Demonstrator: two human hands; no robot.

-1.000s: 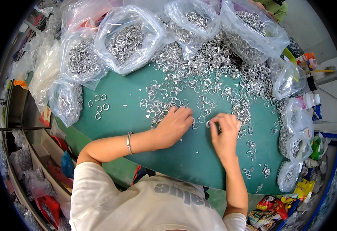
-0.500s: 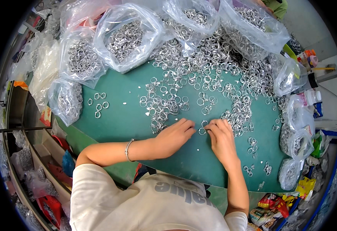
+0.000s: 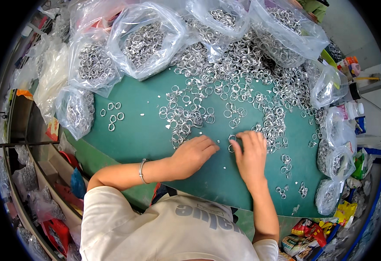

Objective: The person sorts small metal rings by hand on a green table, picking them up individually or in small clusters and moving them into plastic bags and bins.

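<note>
Desk [image 3: 147,135]: green top, filling the middle of the view, ringed by clutter.
Bags [image 3: 144,39]: clear plastic, stuffed with metal rings, lined along the far edge and both sides of the desk.
Loose rings [image 3: 238,87]: silver, heaped thick at the far side, thinning toward the hands; a few strays lie apart at the left.
Left hand [image 3: 194,154]: palm down on the desk, fingers together and stretched toward the right hand; whether it grips anything, I cannot tell; a thin bracelet [image 3: 142,170] circles the wrist.
Right hand [image 3: 251,154]: flat on the desk, fingers close together, tips touching a ring [image 3: 231,138] at the near edge of the pile.
</note>
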